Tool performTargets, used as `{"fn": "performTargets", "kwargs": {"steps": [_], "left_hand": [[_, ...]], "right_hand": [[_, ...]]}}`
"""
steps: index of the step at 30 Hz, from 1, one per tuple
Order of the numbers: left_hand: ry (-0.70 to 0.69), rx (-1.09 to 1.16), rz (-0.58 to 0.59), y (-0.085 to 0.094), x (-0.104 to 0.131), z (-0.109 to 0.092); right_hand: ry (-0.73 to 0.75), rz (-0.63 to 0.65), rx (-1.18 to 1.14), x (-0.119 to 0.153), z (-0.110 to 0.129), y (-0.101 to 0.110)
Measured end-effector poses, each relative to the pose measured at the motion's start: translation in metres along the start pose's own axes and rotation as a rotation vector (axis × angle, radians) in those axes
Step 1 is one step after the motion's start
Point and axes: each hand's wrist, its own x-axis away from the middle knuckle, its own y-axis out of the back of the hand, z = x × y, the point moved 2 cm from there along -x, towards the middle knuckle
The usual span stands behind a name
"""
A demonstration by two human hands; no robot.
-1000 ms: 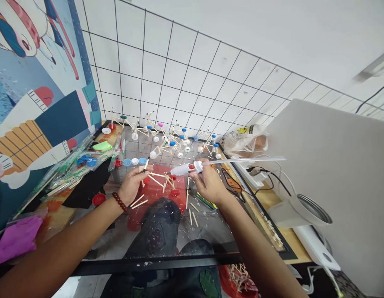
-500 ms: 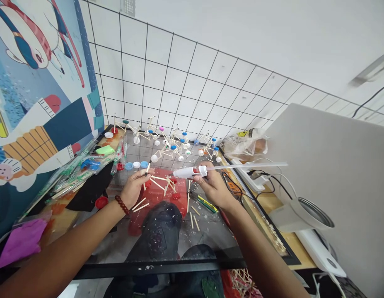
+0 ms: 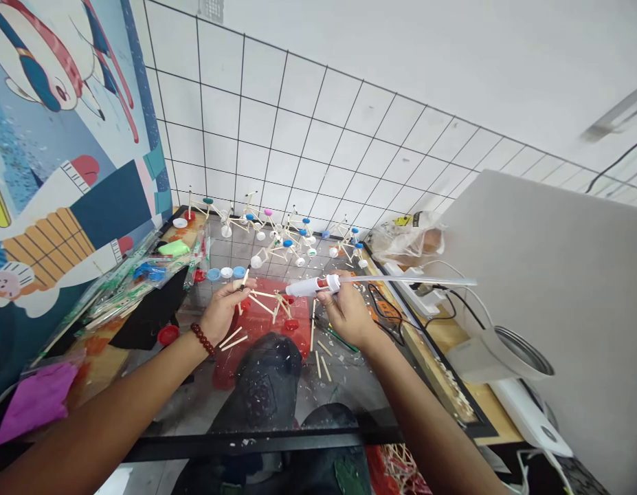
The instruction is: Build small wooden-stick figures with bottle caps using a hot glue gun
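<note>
My right hand (image 3: 350,313) is wrapped round a white hot glue gun (image 3: 304,286), and a long clear glue stick (image 3: 416,280) juts from its rear. The gun's nozzle points left, at a joint of a small wooden-stick frame (image 3: 263,307); whether it touches cannot be made out. My left hand (image 3: 222,311) pinches the frame's left end by an upright dark-tipped stick. Red bottle caps (image 3: 291,324) sit at the foot of the frame like wheels. Beneath it lies a red translucent sheet (image 3: 256,330).
Several finished-looking stick frames with caps (image 3: 287,245) stand along the back by a black wire grid (image 3: 282,110). Loose sticks (image 3: 326,369) and a green cutter (image 3: 343,342) lie near my right hand. Power strips and cables (image 3: 418,289) line the right side; bagged materials (image 3: 117,289) lie left.
The glue gun's nozzle has dipped slightly and shifted a little left towards the frame's joint. My left hand keeps its place on the frame.
</note>
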Motion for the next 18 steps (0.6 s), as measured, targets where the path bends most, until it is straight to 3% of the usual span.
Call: {"fn": "performTargets", "kwargs": {"steps": [11, 18], "left_hand": [[-0.009, 0.004, -0.003, 0.002, -0.002, 0.003], [-0.018, -0.001, 0.0, 0.004, -0.004, 0.003]], "right_hand": [[0.031, 0.016, -0.05, 0.006, -0.001, 0.005], [-0.122, 0.026, -0.429, 0.004, -0.02, -0.009]]}}
